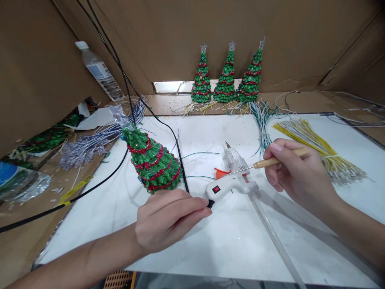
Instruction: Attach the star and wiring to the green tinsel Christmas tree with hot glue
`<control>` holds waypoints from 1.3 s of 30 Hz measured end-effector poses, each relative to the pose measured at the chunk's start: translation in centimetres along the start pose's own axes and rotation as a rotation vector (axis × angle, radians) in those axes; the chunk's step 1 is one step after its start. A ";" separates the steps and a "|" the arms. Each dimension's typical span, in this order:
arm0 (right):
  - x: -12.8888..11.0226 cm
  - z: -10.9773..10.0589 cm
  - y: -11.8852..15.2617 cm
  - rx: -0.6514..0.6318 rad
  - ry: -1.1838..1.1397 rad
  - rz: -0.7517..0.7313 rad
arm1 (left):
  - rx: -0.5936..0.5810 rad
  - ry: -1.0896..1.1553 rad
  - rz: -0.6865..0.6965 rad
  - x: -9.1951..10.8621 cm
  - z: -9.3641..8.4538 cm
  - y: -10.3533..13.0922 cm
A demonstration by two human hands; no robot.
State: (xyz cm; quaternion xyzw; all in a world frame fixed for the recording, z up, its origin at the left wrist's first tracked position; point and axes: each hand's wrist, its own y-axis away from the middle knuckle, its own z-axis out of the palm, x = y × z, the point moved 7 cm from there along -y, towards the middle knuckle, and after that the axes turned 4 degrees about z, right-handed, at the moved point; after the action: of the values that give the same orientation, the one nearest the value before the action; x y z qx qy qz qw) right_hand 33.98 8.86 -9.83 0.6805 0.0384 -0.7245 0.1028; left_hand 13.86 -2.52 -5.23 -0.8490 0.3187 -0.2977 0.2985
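My left hand [173, 218] is closed in a pinch, its fingertips at the black cord end of a white glue gun [221, 186]. Whatever the pinch holds, if anything, I cannot make out. A decorated green Christmas tree figure [155, 162] with red garlands and a clear star leans just behind this hand. My right hand [296, 172] grips an awl by its wooden handle [267, 162]. The awl's thin metal shaft points left across the glue gun, near the orange trigger [221, 173]. A clear glue stick [275, 237] sticks out of the gun's back.
Three similar trees [225, 82] stand along the back. Wire bundles in green-white [262, 124] and yellow-white [321, 150] lie right. Purple-white wires [87, 148], a plastic bottle [100, 72] and another bottle [22, 182] are left. Black cables [126, 80] cross the white board [192, 257].
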 end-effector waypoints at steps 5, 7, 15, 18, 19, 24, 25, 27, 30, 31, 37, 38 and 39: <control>0.2 -0.1 0.2 0.000 -0.002 0.012 | -0.029 -0.015 0.010 0.0 0.1 0.0; 0.2 -0.1 0.3 -0.006 0.001 0.015 | -0.036 -0.009 0.010 0.0 0.1 0.0; 0.2 -0.2 0.1 -0.005 0.009 0.007 | -0.029 0.007 0.024 0.1 -0.1 0.0; 0.2 -0.2 0.1 -0.004 0.005 0.010 | -0.032 0.005 0.023 0.1 -0.2 -0.1; 0.2 -0.1 0.1 -0.006 0.002 0.012 | -0.034 0.000 0.027 0.1 -0.2 -0.1; 0.2 0.0 0.1 -0.008 0.005 0.014 | -0.072 -0.038 0.041 0.0 -0.1 0.0; 0.2 0.0 0.1 -0.008 0.006 0.012 | -0.076 -0.048 0.038 0.0 -0.2 0.1; 0.2 0.0 0.1 -0.009 0.010 0.007 | -0.083 -0.061 0.036 0.0 -0.2 0.1; 0.2 -0.1 0.2 -0.006 0.012 0.007 | -0.096 -0.060 0.038 0.0 -0.2 0.1; 0.2 -0.1 0.2 -0.006 0.011 0.008 | -0.093 -0.055 0.037 0.0 -0.2 0.1; 0.1 -0.2 0.3 -0.003 0.009 0.016 | -0.024 -0.035 0.027 0.0 -0.1 0.1; 0.1 -0.2 0.2 0.000 0.009 0.015 | -0.016 -0.035 0.024 0.0 0.0 0.1; 0.1 -0.2 0.2 0.000 0.009 0.014 | -0.010 -0.036 0.019 0.0 0.0 0.1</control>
State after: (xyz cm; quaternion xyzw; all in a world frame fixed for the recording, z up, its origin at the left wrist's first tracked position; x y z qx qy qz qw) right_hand 34.17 8.67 -9.96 0.6839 0.0341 -0.7208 0.1076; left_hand 13.78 -2.58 -5.30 -0.8526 0.3229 -0.2778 0.3028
